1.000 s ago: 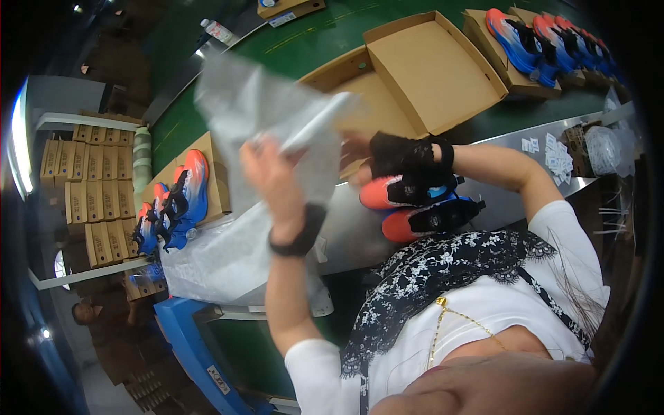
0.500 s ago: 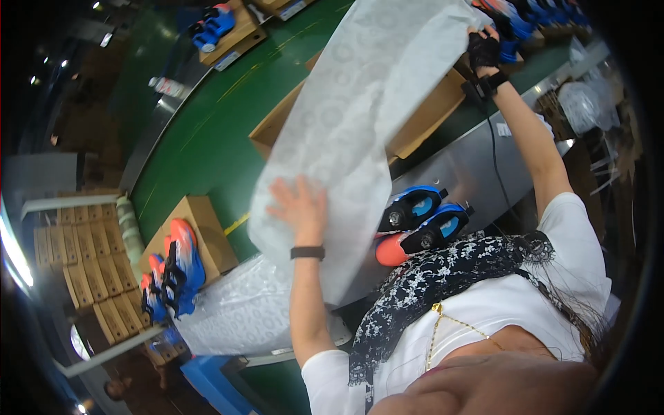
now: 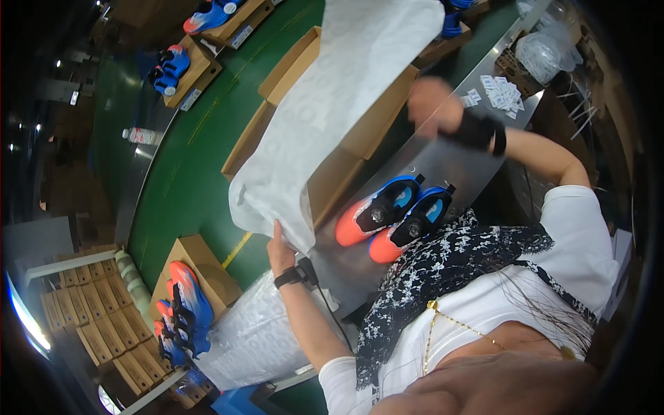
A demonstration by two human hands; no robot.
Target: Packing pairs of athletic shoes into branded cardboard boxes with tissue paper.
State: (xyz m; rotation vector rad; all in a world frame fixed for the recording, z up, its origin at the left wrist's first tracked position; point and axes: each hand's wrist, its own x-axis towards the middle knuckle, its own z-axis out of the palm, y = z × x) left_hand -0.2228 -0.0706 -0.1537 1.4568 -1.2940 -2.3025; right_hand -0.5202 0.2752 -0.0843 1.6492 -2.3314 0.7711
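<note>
A long sheet of white tissue paper point(image 3: 290, 131) lies across an open brown shoebox point(image 3: 339, 187), draping past its near left end. My left hand point(image 3: 279, 252) grips the paper's lower edge, one finger stretched over the top and the others mostly hidden. My right hand point(image 3: 434, 107), smeared by motion, is over the metal table edge to the right of the box; its fingers cannot be made out. Nearer to me, a pair of orange, blue and black shoes point(image 3: 394, 214) sits side by side on the metal surface point(image 3: 443, 162).
Small white packets point(image 3: 501, 93) lie on the metal edge near clear plastic bags point(image 3: 546, 52). More shoes point(image 3: 183, 304) lean by a carton point(image 3: 204, 266) at left. A plastic-wrapped stack of paper point(image 3: 252, 332) sits nearby. Shoes on cartons point(image 3: 190, 72) and a bottle point(image 3: 142, 135) stand on the green belt point(image 3: 200, 173).
My right hand has let go of the paper's far end and come back toward me. My left hand has slid from flat on the sheet to its lower edge. More of the box shows.
</note>
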